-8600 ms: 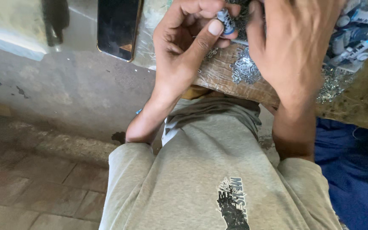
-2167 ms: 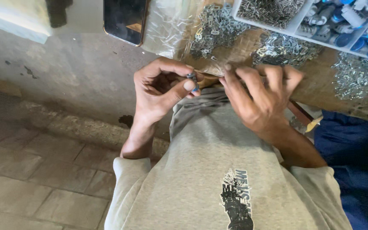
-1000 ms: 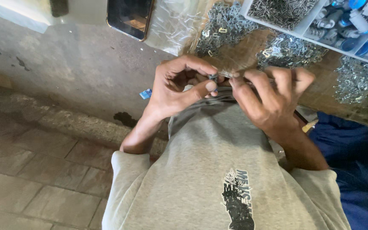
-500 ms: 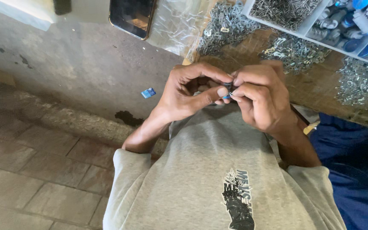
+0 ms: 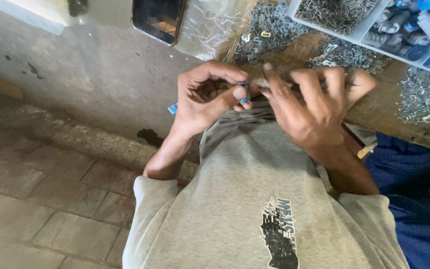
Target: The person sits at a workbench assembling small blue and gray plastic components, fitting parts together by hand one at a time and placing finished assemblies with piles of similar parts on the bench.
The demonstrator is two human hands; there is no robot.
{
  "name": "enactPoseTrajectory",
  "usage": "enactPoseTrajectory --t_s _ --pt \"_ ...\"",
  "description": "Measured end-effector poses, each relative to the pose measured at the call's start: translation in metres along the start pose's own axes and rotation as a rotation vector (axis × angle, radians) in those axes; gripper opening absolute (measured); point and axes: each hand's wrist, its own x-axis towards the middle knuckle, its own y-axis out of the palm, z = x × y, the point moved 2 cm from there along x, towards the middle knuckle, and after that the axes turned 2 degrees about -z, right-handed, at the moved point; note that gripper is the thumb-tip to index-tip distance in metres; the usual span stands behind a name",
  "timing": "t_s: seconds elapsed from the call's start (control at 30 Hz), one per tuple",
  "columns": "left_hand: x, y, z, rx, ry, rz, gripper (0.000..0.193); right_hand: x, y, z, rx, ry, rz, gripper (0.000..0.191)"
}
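Note:
My left hand (image 5: 210,97) pinches a small part (image 5: 245,92) of blue plastic and grey metal between thumb and forefinger, close to my chest. My right hand (image 5: 309,107) is just to its right, fingers spread and curled, its forefinger tip touching near the same part. Whether the right hand holds a piece of its own is hidden by the fingers. Both hands hover at the near edge of a worn wooden bench (image 5: 374,107).
Heaps of small metal clips (image 5: 267,30) lie on the bench. A white divided tray (image 5: 354,32) holds metal bits and blue-and-white parts (image 5: 419,25). A dark phone (image 5: 158,20) rests at the top. Tiled floor (image 5: 41,199) spreads left; blue cloth (image 5: 419,184) is at the right.
The hands have parted slightly since half a second ago: my right hand opened its fingers and drew to the right, while the left keeps pinching the small part.

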Motion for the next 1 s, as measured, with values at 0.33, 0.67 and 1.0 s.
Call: enactPoseTrajectory --t_s 0.33,0.67,1.0 --pt "0.003 0.001 0.002 -0.012 0.045 0.048 0.024 -0.013 -0.001 0.001 0.104 -0.035 -0.084 0.014" --pt "0.004 0.027 0.005 -0.075 -0.09 0.174 0.027 0.004 -0.032 -0.009 0.544 -0.013 -0.122 0.011" --pt "0.017 0.054 0.005 0.113 -0.163 0.327 0.023 -0.003 -0.055 -0.032 0.847 0.047 0.084 0.025"
